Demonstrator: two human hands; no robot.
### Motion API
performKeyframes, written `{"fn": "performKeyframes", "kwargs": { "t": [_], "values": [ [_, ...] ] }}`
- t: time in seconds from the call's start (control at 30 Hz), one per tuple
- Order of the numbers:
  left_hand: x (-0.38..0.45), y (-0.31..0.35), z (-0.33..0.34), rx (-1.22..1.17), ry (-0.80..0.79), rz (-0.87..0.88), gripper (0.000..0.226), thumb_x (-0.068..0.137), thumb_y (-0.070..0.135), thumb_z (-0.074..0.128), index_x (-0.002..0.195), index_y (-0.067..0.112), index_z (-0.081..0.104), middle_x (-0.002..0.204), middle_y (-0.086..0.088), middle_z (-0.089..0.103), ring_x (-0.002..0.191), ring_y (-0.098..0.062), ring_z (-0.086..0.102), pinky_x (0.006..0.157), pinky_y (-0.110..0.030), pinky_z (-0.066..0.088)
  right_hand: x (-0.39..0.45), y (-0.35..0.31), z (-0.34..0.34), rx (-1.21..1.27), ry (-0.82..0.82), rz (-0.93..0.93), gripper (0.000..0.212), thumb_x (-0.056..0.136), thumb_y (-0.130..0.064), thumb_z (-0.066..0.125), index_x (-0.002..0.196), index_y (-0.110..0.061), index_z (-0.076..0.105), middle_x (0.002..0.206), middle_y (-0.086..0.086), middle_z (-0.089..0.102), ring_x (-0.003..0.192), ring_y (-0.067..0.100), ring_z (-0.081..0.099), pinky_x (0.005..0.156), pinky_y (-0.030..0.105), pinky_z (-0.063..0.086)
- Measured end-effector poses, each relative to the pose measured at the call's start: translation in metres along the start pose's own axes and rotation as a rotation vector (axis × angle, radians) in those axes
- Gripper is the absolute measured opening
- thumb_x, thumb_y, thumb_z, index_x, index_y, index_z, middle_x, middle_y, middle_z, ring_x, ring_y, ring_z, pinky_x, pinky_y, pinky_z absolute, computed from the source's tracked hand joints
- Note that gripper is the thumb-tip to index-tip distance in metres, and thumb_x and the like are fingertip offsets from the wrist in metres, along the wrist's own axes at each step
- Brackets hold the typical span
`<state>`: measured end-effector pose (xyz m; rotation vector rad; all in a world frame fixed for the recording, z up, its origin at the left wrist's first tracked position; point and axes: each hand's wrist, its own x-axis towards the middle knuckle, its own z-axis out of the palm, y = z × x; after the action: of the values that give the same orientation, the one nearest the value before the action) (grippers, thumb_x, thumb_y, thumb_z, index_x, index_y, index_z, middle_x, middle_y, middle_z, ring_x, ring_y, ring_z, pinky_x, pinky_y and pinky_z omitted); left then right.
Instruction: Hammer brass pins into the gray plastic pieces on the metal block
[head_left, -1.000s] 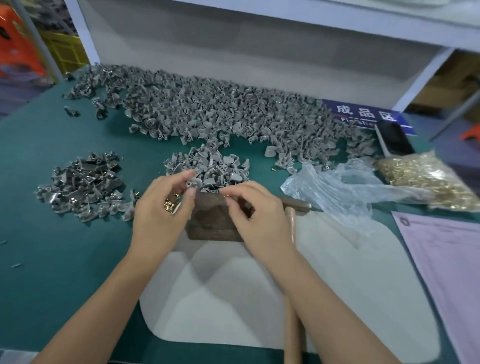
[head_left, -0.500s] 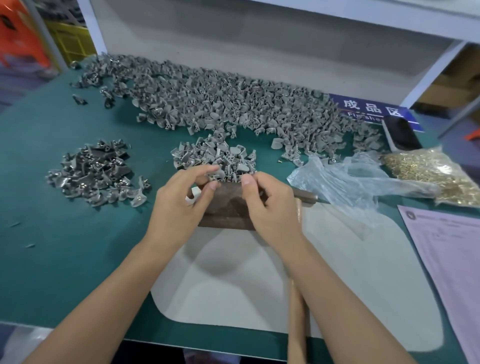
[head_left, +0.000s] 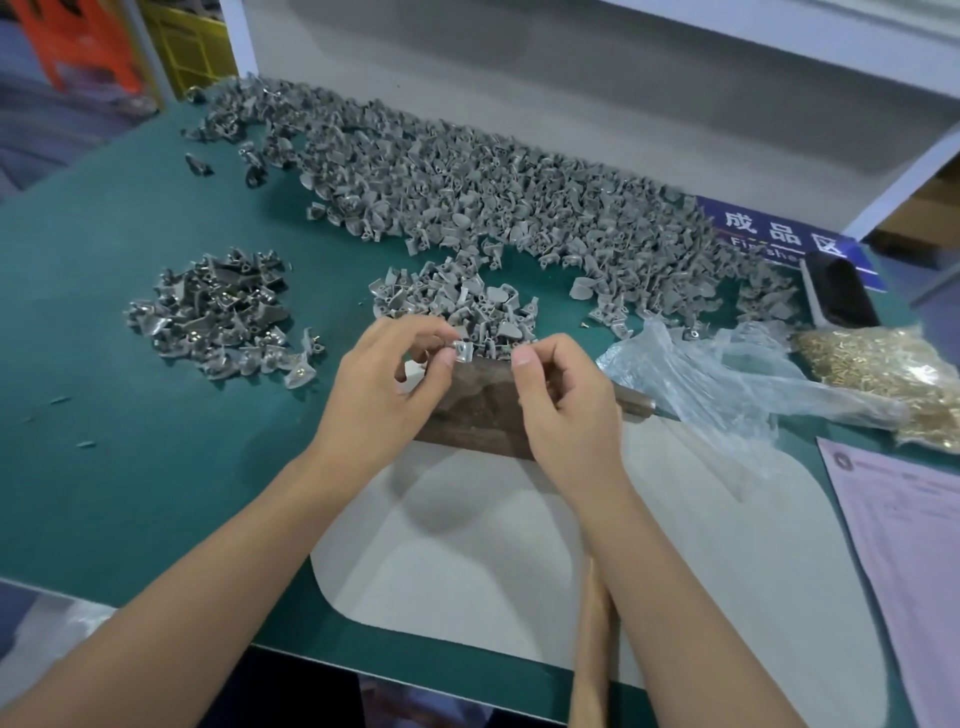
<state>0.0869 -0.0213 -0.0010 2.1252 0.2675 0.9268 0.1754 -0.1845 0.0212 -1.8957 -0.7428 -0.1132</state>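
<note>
Your green bench (head_left: 104, 467) carries a white mat (head_left: 467, 545) near you, the metal block (head_left: 478, 410) on its far edge, gray plastic pieces (head_left: 467, 187) heaped far, a smaller pile (head_left: 218, 312) left, bagged brass pins (head_left: 883, 374) and a pink sheet (head_left: 904, 545) right.

factory assembly bench: heaps of gray plastic pieces (head_left: 467, 197), finished-goods sign (head_left: 779, 236)

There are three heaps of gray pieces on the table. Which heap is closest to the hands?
The small middle heap, just behind the metal block under the hands. The darker heap sits apart to the left; the big heap stretches along the back.
</note>
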Motion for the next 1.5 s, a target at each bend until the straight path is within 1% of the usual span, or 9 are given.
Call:
{"fn": "performKeyframes", "kwargs": {
  "t": [0.2, 0.37, 0.63, 0.77, 0.93, 1.07, 1.2, 1.4, 1.5],
  "values": [
    [-0.001, 0.006, -0.005, -0.074, 0.025, -0.087, 0.027, 0.093, 0.025, 0.07, 0.101, 0.045, 0.054, 0.098, 0.022, 0.061, 0.091, -0.003, 0.059, 0.076, -0.011, 0.041, 0.002, 0.002, -0.001, -0.014, -0.02, -0.03, 0.015, 0.1, -0.028, 0.066, 0.086, -0.022, 0.064, 0.078, -0.012, 0.063, 0.075, 0.009, 0.059, 0.068, 0.013, 0.039],
    [-0.005, 0.01, -0.004, -0.1, 0.026, -0.116, 0.023, 0.094, 0.023, 0.069, 0.097, 0.042, 0.056, 0.096, 0.023, 0.062, 0.088, -0.003, 0.06, 0.076, -0.011, 0.042, 0.002, 0.004, -0.001, 0.048, -0.079, -0.062, 0.012, 0.094, -0.018, 0.074, 0.091, -0.026, 0.066, 0.086, -0.008, 0.065, 0.077, 0.016, 0.061, 0.07, 0.022, 0.046],
    [-0.006, 0.005, -0.001, -0.072, -0.056, -0.042, 0.02, 0.092, 0.027, 0.07, 0.109, 0.037, 0.067, 0.102, 0.02, 0.068, 0.101, -0.01, 0.067, 0.083, -0.014, 0.046, 0.002, 0.0, -0.002, -0.004, -0.077, -0.142, 0.009, 0.092, -0.006, 0.075, 0.095, -0.015, 0.075, 0.088, -0.008, 0.065, 0.079, 0.008, 0.06, 0.073, 0.012, 0.041],
    [-0.006, 0.004, -0.005, 0.028, -0.096, 0.028, 0.018, 0.093, 0.023, 0.073, 0.111, 0.029, 0.071, 0.101, 0.022, 0.067, 0.101, -0.007, 0.064, 0.081, -0.01, 0.042, 0.001, -0.003, -0.001, -0.035, -0.088, -0.159, 0.008, 0.091, -0.007, 0.075, 0.095, -0.015, 0.076, 0.088, -0.006, 0.066, 0.08, 0.009, 0.062, 0.074, 0.017, 0.043],
    [-0.006, 0.007, -0.006, 0.031, -0.103, 0.038, 0.023, 0.091, 0.014, 0.077, 0.111, 0.023, 0.073, 0.101, 0.011, 0.069, 0.1, 0.0, 0.064, 0.085, -0.006, 0.04, -0.001, -0.005, 0.001, -0.074, -0.084, -0.171, 0.011, 0.089, -0.006, 0.076, 0.094, -0.015, 0.077, 0.089, -0.009, 0.067, 0.083, 0.01, 0.064, 0.075, 0.026, 0.051],
    [-0.005, 0.009, -0.005, 0.061, -0.084, 0.053, 0.022, 0.088, 0.011, 0.079, 0.108, 0.016, 0.074, 0.099, 0.005, 0.07, 0.095, 0.01, 0.06, 0.084, -0.003, 0.038, -0.001, -0.007, 0.001, -0.142, -0.052, -0.183, 0.011, 0.088, -0.004, 0.077, 0.091, -0.014, 0.077, 0.088, -0.012, 0.064, 0.079, 0.004, 0.06, 0.073, 0.025, 0.05],
    [-0.004, 0.012, -0.007, 0.059, -0.08, 0.1, 0.019, 0.088, 0.008, 0.079, 0.106, 0.011, 0.077, 0.094, 0.006, 0.071, 0.094, 0.008, 0.055, 0.083, -0.003, 0.039, -0.003, -0.012, 0.0, -0.223, -0.049, -0.236, 0.009, 0.088, -0.004, 0.076, 0.092, -0.012, 0.077, 0.092, -0.01, 0.064, 0.078, -0.005, 0.055, 0.071, 0.018, 0.045],
    [-0.003, 0.01, -0.009, 0.067, -0.116, 0.163, 0.017, 0.088, 0.007, 0.075, 0.105, 0.008, 0.075, 0.094, 0.017, 0.06, 0.093, -0.001, 0.056, 0.084, -0.007, 0.04, -0.003, -0.013, -0.002, -0.387, -0.046, -0.416, 0.006, 0.091, -0.009, 0.074, 0.096, -0.011, 0.077, 0.097, 0.0, 0.07, 0.082, 0.017, 0.067, 0.061, 0.039, 0.055],
    [-0.002, 0.009, -0.009, 0.068, -0.124, 0.207, 0.017, 0.088, 0.004, 0.077, 0.105, 0.006, 0.075, 0.094, 0.018, 0.057, 0.093, -0.01, 0.06, 0.083, -0.02, 0.05, -0.002, -0.01, -0.002, -0.422, -0.047, -0.443, 0.005, 0.091, -0.01, 0.072, 0.095, -0.01, 0.076, 0.095, 0.001, 0.068, 0.081, 0.021, 0.066, 0.059, 0.042, 0.055]
  ]
}}
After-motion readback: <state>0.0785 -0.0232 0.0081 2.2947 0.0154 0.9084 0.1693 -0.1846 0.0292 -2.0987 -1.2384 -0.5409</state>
